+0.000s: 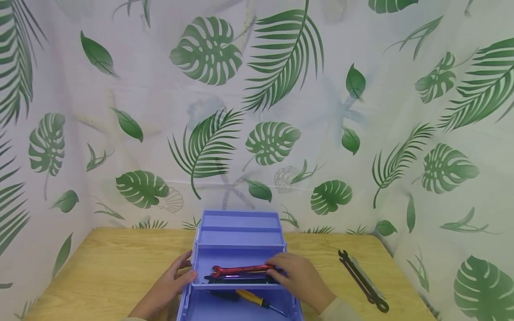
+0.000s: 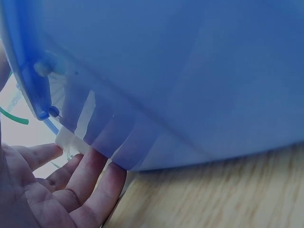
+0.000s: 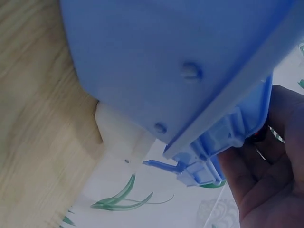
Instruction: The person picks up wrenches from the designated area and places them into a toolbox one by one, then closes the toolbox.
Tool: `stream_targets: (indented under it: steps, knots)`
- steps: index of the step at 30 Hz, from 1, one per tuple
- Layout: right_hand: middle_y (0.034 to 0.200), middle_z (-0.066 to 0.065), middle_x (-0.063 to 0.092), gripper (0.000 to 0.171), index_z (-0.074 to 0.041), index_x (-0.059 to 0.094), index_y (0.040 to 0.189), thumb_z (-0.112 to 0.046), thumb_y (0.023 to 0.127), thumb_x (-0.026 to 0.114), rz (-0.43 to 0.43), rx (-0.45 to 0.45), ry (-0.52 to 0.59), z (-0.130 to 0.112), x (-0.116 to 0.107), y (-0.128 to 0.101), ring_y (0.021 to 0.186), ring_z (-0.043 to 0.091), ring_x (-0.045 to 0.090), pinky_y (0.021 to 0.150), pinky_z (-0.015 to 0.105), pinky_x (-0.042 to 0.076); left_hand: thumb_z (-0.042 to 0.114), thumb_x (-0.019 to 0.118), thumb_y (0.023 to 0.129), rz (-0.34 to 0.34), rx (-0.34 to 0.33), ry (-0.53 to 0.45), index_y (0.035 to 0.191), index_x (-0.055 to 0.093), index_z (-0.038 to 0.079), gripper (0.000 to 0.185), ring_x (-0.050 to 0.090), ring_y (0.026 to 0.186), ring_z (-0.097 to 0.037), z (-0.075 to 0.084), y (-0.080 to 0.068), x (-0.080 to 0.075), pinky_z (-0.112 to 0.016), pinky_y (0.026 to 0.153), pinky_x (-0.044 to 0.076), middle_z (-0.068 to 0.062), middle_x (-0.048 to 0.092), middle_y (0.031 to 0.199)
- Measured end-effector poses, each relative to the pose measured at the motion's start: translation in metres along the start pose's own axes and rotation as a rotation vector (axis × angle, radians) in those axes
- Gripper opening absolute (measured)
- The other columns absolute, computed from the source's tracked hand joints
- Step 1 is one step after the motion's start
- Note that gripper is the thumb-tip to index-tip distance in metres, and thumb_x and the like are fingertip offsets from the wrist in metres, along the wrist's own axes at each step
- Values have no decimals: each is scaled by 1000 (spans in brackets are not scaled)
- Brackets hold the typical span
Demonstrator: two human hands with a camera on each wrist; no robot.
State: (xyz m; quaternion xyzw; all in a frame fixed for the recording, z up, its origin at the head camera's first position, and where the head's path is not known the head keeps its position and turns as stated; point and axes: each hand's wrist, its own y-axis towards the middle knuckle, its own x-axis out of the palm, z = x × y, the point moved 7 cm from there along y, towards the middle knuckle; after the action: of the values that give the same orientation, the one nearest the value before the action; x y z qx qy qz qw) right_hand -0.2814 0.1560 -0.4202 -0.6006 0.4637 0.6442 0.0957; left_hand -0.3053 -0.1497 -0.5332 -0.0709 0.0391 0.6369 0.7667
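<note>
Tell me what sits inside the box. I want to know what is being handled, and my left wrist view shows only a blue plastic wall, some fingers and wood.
Observer: The head view shows a red metal wrench lying across the middle tray of the open blue plastic toolbox.
Operator: Where is the other hand?
Observer: The right hand is at the tray's right edge, with its fingers at the wrench's end. I cannot tell whether they pinch it.
Operator: Anything outside the box?
Observer: Dark metal wrenches lie together on the wooden table, to the right of the box, with no hand on them.
</note>
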Motion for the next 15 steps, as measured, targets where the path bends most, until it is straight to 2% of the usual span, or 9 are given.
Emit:
stream_targets:
  steps: [6,15]
  knots:
    - [94,-7,74,13,-16,78,102,-24,92,80,-132,50,-35,3,10,8,86,7,68,77,31,59,32,66,100,-17,4,-30,161,29,8,75,51,134,-46,-1,0,2,-54,95,56,-29,40,151]
    - [103,-3,76,20,-14,77,109,-26,93,78,-189,80,-28,7,14,12,96,14,70,84,36,60,35,65,100,-21,-18,-36,162,28,9,77,50,134,-44,-3,2,0,-55,97,55,-28,38,153]
